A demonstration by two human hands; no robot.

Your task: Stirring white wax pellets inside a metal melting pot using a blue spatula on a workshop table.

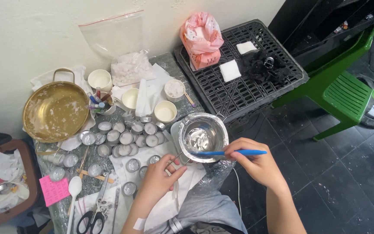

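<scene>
Steel bowl (203,136) (wax, apparently) under right hand's (256,162) blue stick (232,152).

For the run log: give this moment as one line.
right hand: holds blue stick over metal bowl | left hand: at bowl handle | tealight cups beside

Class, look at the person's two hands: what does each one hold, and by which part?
The right hand holds a thin blue plastic stick near its outer end, the tip over the round metal bowl. The left hand pinches the bowl's thin wire handle.

Blue stick (230,152) across steel bowl (203,136)
</scene>
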